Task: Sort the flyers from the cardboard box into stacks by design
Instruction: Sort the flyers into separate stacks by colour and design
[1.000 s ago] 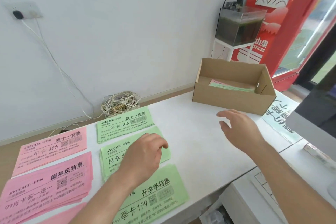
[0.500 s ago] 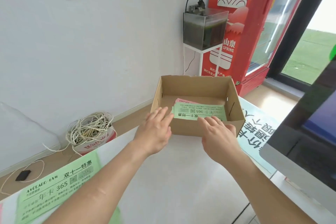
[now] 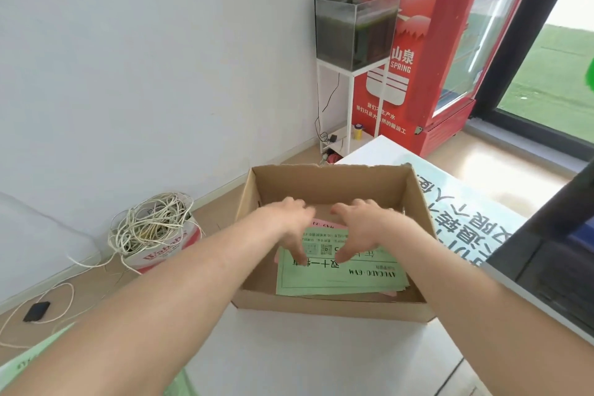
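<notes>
Sitting at the far edge of the white table point(image 3: 321, 360), the cardboard box point(image 3: 321, 309) holds a loose pile of flyers. A green flyer point(image 3: 347, 280) lies on top, and pink flyers point(image 3: 322, 224) peek out from under its far edge. Both hands are down inside the box. The left hand point(image 3: 289, 225) and right hand point(image 3: 363, 228) arch side by side over the green sheet's far half, thumbs pointing down onto it. Blur hides whether either hand actually grips the paper.
</notes>
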